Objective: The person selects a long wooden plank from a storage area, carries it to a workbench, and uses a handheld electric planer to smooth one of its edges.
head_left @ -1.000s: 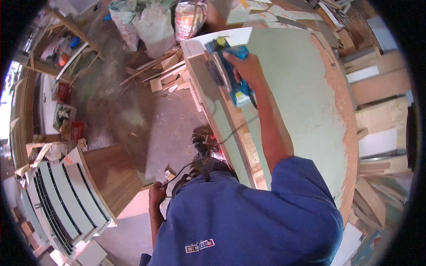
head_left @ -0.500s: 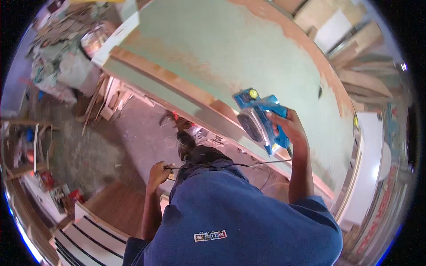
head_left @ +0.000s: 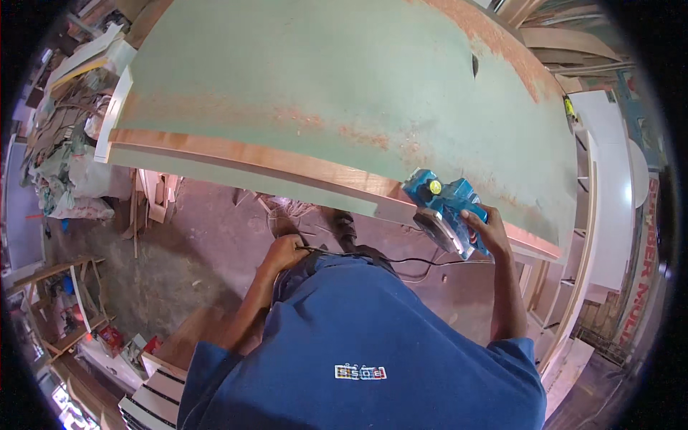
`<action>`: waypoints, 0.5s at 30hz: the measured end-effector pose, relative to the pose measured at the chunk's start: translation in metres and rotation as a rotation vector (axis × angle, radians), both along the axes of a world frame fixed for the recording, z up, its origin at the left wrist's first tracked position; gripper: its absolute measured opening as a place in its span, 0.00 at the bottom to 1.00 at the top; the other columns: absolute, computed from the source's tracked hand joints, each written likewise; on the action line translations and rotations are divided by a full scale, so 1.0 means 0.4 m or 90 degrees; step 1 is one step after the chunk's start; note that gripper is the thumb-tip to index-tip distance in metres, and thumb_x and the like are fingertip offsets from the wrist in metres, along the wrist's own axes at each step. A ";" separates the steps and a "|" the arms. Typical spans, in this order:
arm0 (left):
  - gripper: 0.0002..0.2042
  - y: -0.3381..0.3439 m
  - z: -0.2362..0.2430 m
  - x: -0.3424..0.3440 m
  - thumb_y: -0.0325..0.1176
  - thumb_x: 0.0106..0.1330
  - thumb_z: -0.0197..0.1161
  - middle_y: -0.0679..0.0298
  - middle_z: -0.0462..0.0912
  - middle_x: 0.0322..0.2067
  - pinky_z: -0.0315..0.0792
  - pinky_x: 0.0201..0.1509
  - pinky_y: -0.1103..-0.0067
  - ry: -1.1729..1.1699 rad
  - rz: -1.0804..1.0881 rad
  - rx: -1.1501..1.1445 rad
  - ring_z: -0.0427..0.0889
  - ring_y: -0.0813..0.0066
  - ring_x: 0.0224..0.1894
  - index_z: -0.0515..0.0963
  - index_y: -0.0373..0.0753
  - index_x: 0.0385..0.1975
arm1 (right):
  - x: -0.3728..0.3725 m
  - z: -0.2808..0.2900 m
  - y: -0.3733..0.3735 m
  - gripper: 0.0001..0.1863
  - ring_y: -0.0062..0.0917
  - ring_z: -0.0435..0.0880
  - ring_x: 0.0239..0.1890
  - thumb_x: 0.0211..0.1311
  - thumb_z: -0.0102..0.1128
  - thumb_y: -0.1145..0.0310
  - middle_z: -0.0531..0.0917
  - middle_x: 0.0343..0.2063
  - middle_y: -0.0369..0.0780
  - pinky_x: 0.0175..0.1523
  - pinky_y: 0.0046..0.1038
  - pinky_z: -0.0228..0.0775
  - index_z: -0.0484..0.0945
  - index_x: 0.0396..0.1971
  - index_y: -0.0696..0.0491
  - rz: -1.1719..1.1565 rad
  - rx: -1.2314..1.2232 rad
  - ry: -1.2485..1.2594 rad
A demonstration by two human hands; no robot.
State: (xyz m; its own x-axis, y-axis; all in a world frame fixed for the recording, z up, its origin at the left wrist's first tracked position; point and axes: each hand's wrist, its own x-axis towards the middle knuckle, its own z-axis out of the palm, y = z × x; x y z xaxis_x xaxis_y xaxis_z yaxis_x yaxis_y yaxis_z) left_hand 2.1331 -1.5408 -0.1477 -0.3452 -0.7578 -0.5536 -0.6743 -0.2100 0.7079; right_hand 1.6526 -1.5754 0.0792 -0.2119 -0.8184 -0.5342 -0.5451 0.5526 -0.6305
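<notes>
My right hand point(head_left: 484, 228) is closed round the handle of a blue electric planer point(head_left: 451, 193), which sits at the near edge of a large pale green panel point(head_left: 322, 64) on the wooden edge strip point(head_left: 251, 153). Orange-brown patches and shavings mark the panel's surface. My left hand point(head_left: 285, 251) grips the black power cord point(head_left: 387, 259) at waist level, below the panel's front edge. The cord runs across my body toward the planer.
Sacks point(head_left: 86, 183) and offcuts are piled at the left, with a wooden rack point(head_left: 57, 287) lower down. A white shelving unit point(head_left: 600, 186) stands at the right of the panel. Timber pieces point(head_left: 573, 43) lie beyond it, and legs and feet show below the panel.
My view has turned, so the panel now runs crosswise. The planer has come back along the edge to my right side. My left hand has moved in toward my body, still holding the cord.
</notes>
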 end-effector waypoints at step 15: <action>0.11 0.087 0.099 -0.170 0.34 0.57 0.71 0.53 0.86 0.29 0.77 0.38 0.68 -0.058 0.141 0.068 0.85 0.64 0.31 0.82 0.33 0.33 | -0.106 -0.075 -0.108 0.38 0.29 0.85 0.30 0.54 0.72 0.45 0.87 0.26 0.49 0.41 0.35 0.76 0.83 0.46 0.70 0.238 0.073 0.017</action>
